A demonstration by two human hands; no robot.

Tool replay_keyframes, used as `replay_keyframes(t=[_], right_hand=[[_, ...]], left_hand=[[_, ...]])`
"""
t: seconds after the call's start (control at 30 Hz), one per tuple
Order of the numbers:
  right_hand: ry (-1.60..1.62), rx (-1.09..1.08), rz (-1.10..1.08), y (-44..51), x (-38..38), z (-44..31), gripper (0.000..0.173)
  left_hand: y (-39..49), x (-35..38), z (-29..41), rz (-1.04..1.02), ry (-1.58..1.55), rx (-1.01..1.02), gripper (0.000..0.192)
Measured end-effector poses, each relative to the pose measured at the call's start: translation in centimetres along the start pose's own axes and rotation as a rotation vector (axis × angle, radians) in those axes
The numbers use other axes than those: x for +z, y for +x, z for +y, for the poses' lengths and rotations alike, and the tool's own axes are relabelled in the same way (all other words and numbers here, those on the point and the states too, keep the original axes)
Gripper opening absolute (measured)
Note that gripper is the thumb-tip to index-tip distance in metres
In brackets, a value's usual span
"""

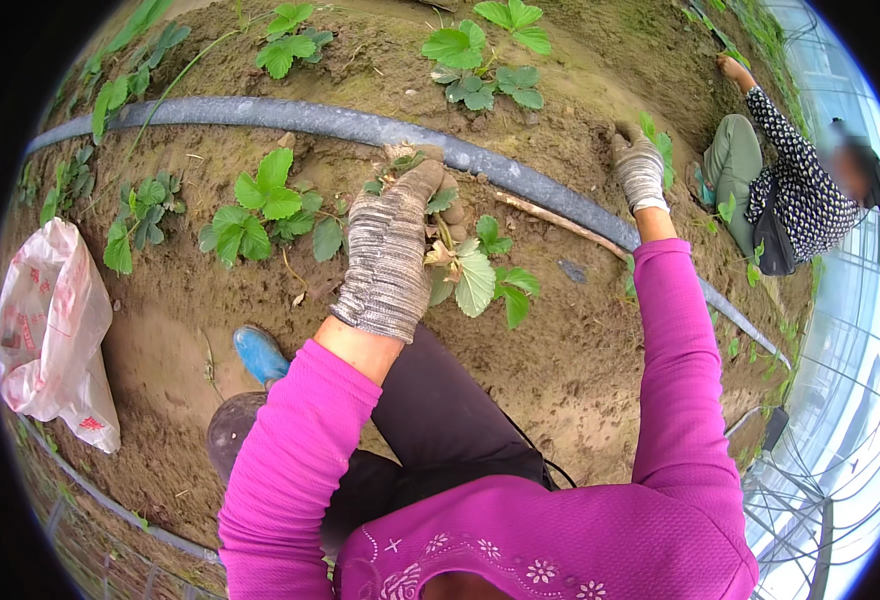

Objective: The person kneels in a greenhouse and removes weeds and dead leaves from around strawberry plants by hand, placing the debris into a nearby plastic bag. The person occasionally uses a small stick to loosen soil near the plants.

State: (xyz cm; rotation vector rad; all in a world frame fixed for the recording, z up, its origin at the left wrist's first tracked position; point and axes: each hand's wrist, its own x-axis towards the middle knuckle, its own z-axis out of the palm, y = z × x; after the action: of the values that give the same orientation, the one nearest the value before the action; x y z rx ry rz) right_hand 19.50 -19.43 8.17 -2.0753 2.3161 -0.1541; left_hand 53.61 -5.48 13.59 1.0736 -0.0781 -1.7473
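My left hand [399, 232], in a muddy knitted work glove, is closed around a bunch of strawberry leaves. Withered brown bits [401, 155] stick out above its fingers, and a pale green leaf [474, 281] with dry brown edges hangs below. My right hand [639, 169], gloved alike, reaches to the soil beyond the drip hose, close beside a small strawberry plant [663, 154]. Its fingers are curled downwards, and whatever may be between them is hidden. A leafy strawberry plant [260, 202] grows just left of my left hand.
A grey hose [260, 112] runs across the bed, with a stick [560, 225] alongside. More strawberry plants [477, 64] grow beyond it. A white plastic bag [57, 330] with red print stands at left. Another person [792, 180] crouches at right, reaching towards plants. My blue shoe [260, 354] rests on soil.
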Motion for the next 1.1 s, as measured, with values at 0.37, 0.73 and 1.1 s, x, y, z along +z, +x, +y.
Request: replay_keyframes(t=[0.37, 0.73, 1.1], right_hand=[[-0.147, 0.252, -0.322, 4.0, 0.6, 3.4, 0.049], [-0.62, -0.141, -0.148, 1.7, 3.3, -1.9, 0.019], [0.697, -0.509, -0.081, -12.8, -5.6, -18.2, 0.028]], left_hand=[[0.4, 0.2, -0.4, -0.074, 0.02, 0.006, 0.021], [0.3, 0.3, -0.4, -0.095, -0.009, 0.044, 0.027], [0.7, -0.1, -1.7, 0.012, -0.032, -0.016, 0.022]])
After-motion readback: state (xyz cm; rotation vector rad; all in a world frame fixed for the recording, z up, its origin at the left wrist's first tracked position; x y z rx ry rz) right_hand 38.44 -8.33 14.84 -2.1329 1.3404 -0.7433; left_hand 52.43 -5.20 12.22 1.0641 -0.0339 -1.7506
